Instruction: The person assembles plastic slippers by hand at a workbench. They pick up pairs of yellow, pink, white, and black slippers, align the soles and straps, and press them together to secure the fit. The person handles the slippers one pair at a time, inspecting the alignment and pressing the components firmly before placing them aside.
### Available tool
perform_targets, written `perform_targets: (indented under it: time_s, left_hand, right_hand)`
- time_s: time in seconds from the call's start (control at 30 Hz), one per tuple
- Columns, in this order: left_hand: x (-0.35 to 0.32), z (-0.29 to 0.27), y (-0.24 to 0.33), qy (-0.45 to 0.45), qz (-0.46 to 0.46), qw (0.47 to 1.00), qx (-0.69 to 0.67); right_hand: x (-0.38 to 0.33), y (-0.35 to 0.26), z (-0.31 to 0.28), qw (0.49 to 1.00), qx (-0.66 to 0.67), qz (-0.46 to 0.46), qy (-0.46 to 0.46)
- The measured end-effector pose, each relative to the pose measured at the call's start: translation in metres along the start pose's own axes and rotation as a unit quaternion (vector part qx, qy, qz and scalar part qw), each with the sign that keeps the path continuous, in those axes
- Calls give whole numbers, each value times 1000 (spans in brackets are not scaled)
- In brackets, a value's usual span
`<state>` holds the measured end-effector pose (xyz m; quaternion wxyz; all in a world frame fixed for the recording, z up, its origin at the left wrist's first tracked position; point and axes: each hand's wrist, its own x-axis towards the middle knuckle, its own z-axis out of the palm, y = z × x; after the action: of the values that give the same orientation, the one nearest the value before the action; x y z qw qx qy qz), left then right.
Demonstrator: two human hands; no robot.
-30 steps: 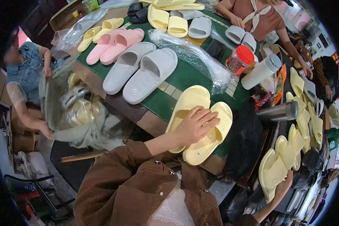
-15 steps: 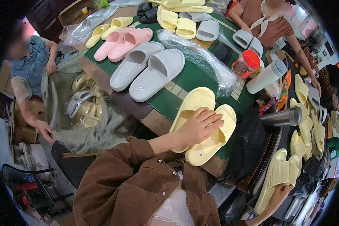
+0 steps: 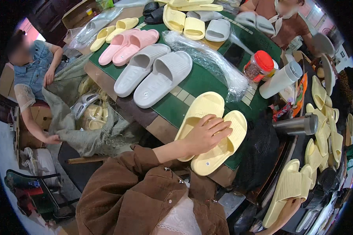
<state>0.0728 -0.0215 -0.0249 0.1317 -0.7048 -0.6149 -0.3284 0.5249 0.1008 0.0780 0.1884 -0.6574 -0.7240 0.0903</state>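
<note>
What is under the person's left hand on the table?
The left hand lies flat across a pair of yellow slides on the green table. The middle parts of both slides beneath the palm are hidden.

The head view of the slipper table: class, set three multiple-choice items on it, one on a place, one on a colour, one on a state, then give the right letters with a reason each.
1. Where does the left hand rest?
A. on the yellow slipper pair at the table's near edge
B. on the grey slipper pair
C. on the steel flask

2. What colour is the lid of the jar?
A. blue
B. red
C. white

3. How is the right hand occupied?
A. it lies empty on the table
B. it presses a pink slipper flat
C. it grips pale yellow slippers off the table's right side

Answers: 1 A, the palm lies flat across both yellow slippers. 2 B, the lid is plainly red. 3 C, the fingers close on the slippers' lower end.
</note>
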Motion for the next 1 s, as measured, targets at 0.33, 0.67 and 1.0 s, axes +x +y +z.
perform_targets:
  time_s: [0.33,0.67,1.0]
  left_hand:
    - [2,-6,3,-17,-15,1000,-12]
    - [5,-12,1,-37,-15,999,-28]
    - [4,-12,5,-26,-24,999,-27]
  right_hand:
    - [-17,-46,-3,997,-39,-11,69]
    - [-13,-37,-5,995,-58,-51,64]
    - [-14,-33,-6,994,-68,-57,65]
